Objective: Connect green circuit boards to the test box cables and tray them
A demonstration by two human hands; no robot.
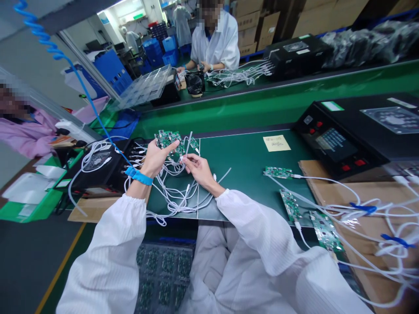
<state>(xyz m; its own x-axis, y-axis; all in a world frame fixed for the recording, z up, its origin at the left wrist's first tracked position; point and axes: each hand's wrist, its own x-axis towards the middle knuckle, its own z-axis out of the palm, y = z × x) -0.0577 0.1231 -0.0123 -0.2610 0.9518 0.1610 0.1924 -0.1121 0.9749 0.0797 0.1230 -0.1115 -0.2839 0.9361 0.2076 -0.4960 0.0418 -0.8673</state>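
I had my left arm (pixel 111 244) and right arm (pixel 262 231) reaching forward, angled inward. Left hand (pixel 157 155) gripped, thumb stretched rightward. Right hand (pixel 199 170) was just beside it, thumb and fingers pinched.

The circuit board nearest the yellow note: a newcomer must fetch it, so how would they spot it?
At right stands a big black box with a screen. Left of it, a yellow note lies on the green bench, the circuit board just below it in view. Of the three boards grouped there, this one sits highest.
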